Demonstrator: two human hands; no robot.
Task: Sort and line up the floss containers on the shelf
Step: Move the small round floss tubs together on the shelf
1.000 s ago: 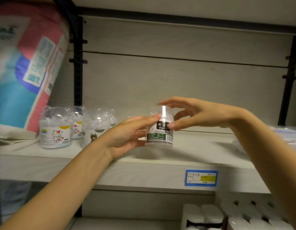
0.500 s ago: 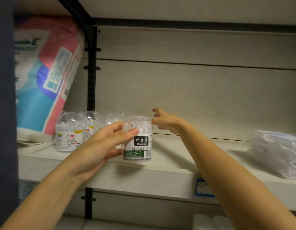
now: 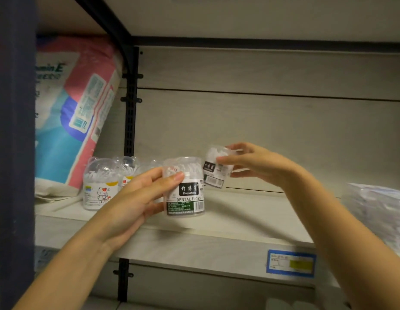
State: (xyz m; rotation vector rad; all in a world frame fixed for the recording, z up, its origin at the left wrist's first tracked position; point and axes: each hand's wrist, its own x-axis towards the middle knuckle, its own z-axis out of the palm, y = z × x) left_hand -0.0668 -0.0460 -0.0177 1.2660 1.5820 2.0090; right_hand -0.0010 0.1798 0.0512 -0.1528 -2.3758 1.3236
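My left hand (image 3: pixel 136 198) grips a clear floss container (image 3: pixel 185 193) with a black and green DENTAL FLOSS label, held upright at the front of the shelf (image 3: pixel 228 233). Behind it and to the right, my right hand (image 3: pixel 257 163) holds a second floss container (image 3: pixel 217 170) of the same kind, tilted and lifted off the shelf. At the left of the shelf stand several dome-lidded clear containers; the front cat-label container (image 3: pixel 99 186) is in plain sight, the others are partly hidden behind it and my left hand.
A large pink and blue soft pack (image 3: pixel 76 113) leans at the shelf's left end. A black upright post (image 3: pixel 130 104) runs behind the containers. Clear plastic packets (image 3: pixel 380 211) lie at the right. A blue price tag (image 3: pixel 291 264) sits on the shelf's front edge.
My right hand reached to the back of the shelf empty and now holds a second floss container, raised and tilted. My left hand keeps its container in about the same place.
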